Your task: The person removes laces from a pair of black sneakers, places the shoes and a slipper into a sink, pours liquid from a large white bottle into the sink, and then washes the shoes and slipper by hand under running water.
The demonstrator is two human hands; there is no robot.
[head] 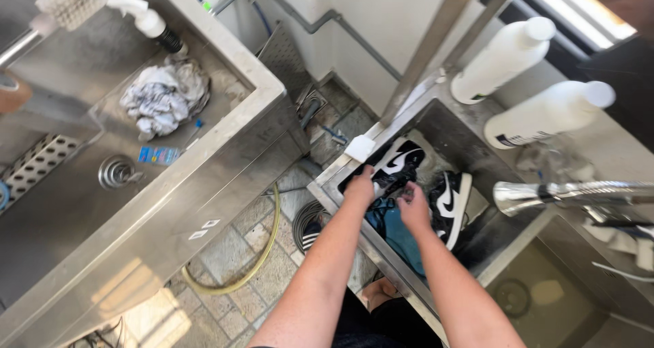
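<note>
From my feed, both forearms reach forward and down into the narrow steel sink (pixel 354 235) in front of me. My left hand (pixel 360 186) has its fingers curled over the near edge of a black-and-white sneaker (pixel 398 163), clamped on it as far as I can tell. My right hand (pixel 413 207) sits just beside it, fingers bunched together at the same shoe's dark opening; the view is small and shadowed there, so I cannot tell whether it pinches anything. The sneaker lies on its side in the sink, its white curved stripe facing up, the toe pointing away from me. A second black-and-white sneaker (pixel 451 203) lies just right of my right hand, also on its side. Under my wrists a blue cloth (pixel 398 235) lies in the basin.

Further out, a white sponge (pixel 360 148) rests on the sink's far-left rim. A chrome tap (pixel 565 193) juts in from the right. Beyond, two white bottles (pixel 507 56) stand on the ledge. Off to the left, a larger steel tub (pixel 225 127) holds a crumpled rag (pixel 162 99), with a scrubbing brush (pixel 71 2) above it.
</note>
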